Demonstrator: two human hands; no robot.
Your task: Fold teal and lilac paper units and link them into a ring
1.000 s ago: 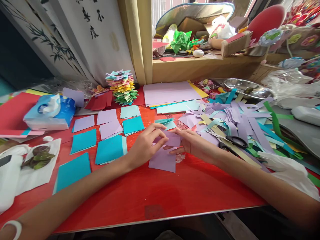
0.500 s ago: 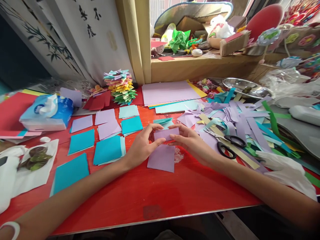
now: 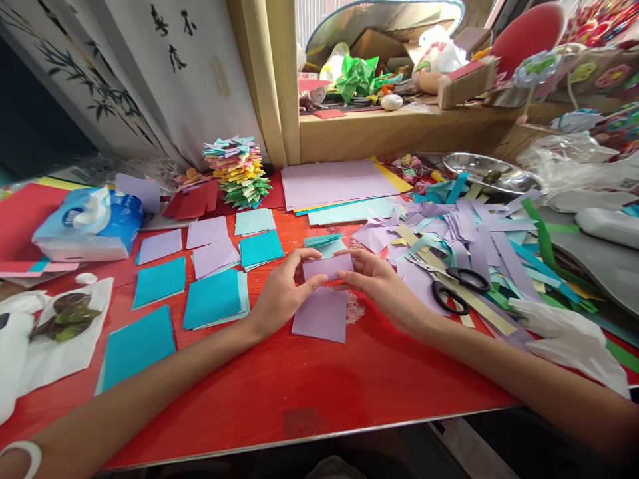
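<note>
Both my hands pinch a folded piece of lilac paper [image 3: 327, 267], held up over the middle of the table. My left hand [image 3: 287, 286] grips its left end, thumb along the lower edge. At the right end my right hand [image 3: 372, 279] pinches it between thumb and fingers. Just below lies a lilac paper square [image 3: 319, 322] flat on the red surface. Behind the fingers sit folded light-blue paper pieces [image 3: 323, 245], partly hidden. Stacks of teal squares [image 3: 212, 298] and lilac squares [image 3: 214, 256] lie left of my left hand.
Black-handled scissors [image 3: 452, 293] rest on a heap of paper strips [image 3: 479, 246] at right. A tower of folded paper [image 3: 237, 173] stands at the back, near large lilac sheets [image 3: 339, 183]. A tissue pack [image 3: 90, 223] is at left. A metal dish [image 3: 519, 176] stands back right.
The view has shifted very slightly. Both hands keep the same hold on the folded lilac paper, with hardly any other visible movement.
</note>
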